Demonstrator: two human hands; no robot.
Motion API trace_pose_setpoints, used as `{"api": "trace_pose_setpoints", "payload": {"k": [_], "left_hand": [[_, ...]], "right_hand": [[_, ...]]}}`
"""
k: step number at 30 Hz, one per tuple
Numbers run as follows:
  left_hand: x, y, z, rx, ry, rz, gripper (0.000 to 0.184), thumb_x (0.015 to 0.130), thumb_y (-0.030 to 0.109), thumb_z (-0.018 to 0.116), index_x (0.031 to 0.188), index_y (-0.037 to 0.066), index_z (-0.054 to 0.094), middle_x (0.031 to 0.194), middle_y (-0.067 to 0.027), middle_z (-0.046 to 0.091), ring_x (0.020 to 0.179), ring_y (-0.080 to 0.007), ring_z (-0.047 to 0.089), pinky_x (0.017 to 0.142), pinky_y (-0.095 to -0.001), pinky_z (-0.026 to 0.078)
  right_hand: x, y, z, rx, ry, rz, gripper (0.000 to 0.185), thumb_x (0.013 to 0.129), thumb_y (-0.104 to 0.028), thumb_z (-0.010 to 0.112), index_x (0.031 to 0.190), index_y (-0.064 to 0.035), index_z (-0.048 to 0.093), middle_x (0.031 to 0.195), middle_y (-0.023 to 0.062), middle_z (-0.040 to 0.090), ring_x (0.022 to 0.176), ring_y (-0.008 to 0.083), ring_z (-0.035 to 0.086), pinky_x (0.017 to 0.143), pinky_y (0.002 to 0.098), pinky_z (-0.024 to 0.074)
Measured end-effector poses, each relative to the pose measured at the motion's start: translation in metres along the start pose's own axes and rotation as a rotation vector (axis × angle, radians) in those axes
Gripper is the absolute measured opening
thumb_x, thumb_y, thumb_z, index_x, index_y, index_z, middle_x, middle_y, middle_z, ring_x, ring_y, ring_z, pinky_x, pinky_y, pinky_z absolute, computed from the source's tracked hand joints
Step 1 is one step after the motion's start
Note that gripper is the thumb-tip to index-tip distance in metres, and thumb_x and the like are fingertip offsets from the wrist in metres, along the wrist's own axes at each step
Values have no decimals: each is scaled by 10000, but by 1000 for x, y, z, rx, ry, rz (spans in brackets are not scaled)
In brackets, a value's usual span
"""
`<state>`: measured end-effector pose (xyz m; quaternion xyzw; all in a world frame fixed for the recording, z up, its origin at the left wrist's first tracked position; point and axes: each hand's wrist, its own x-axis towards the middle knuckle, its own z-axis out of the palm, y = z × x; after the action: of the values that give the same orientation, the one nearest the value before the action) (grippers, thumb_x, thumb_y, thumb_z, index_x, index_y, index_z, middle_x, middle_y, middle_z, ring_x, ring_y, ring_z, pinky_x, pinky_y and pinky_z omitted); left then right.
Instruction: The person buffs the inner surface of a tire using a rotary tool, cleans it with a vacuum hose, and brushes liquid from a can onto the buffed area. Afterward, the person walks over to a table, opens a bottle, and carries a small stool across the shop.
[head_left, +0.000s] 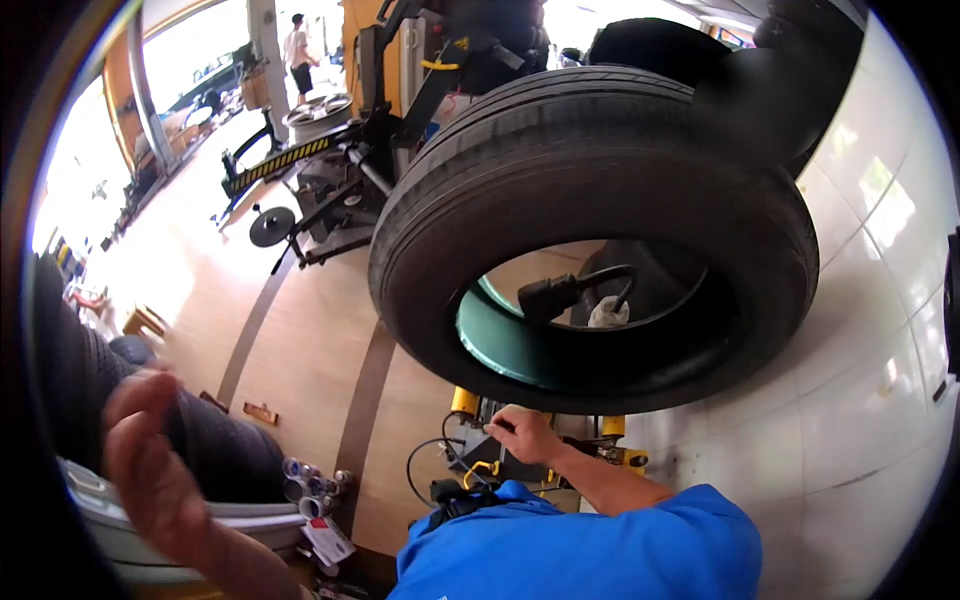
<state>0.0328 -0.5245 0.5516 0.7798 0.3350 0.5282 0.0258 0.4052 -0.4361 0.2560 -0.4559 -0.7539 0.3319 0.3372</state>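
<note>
Head view: the tire point(590, 130) spans left-right, open side facing the viewpoint.

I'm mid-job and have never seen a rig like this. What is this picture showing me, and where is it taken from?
It isn't a robot: this single view comes from a camera on a person's head, looking forward and down. The blue shirt is the wearer's. Their left hand is raised, open and blurred, near the camera. Their right hand is by the yellow and dark stand, just below a big tire; whether it grips anything is unclear. A black fitting shows through the tire's hole. Farther off sits a metal wheel.
</note>
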Motion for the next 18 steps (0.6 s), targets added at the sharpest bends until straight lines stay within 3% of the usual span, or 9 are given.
{"api": "trace_pose_setpoints", "payload": {"k": [4, 6, 8, 15, 18], "left_hand": [[29, 50, -16, -52, -181, 420, 467, 913, 220, 542, 1307, -22, 472, 1277, -186, 538, 1222, -270, 510, 1040, -428, 411], [23, 62, -21, -78, -195, 495, 472, 914, 217, 543, 1314, -20, 463, 1284, -186, 532, 1228, -271, 504, 1044, -428, 405], [10, 67, -32, -78, -181, 497, 476, 915, 214, 544, 1321, -19, 455, 1292, -187, 526, 1234, -271, 497, 1048, -428, 400], [-37, 60, -101, -2, -184, 434, 494, 918, 203, 548, 1345, -14, 424, 1317, -189, 504, 1256, -272, 473, 1062, -429, 380], [-53, 41, -124, -2, -134, 329, 503, 919, 198, 550, 1355, -12, 411, 1328, -190, 494, 1265, -272, 463, 1068, -429, 372]], "right_hand": [[-9, -32, 36, 44, -159, -18, 165, 832, -172, 683, 849, -13, 641, 780, 137, 624, 717, 261, 628, 649, 345, 490], [-8, -44, 51, 32, -278, -77, 192, 840, -189, 655, 827, 1, 634, 805, 175, 618, 768, 337, 610, 688, 394, 485], [-8, -69, 63, 46, -357, -1, 185, 829, -181, 660, 820, 2, 638, 808, 177, 619, 788, 336, 613, 707, 388, 489], [-3, -86, 117, -45, -510, -155, 178, 829, -196, 651, 835, -18, 653, 819, 180, 632, 754, 322, 619, 679, 401, 495], [-14, -97, 133, -21, -593, -80, 145, 824, -194, 666, 829, -50, 678, 824, 165, 646, 764, 284, 638, 683, 383, 503]]}}
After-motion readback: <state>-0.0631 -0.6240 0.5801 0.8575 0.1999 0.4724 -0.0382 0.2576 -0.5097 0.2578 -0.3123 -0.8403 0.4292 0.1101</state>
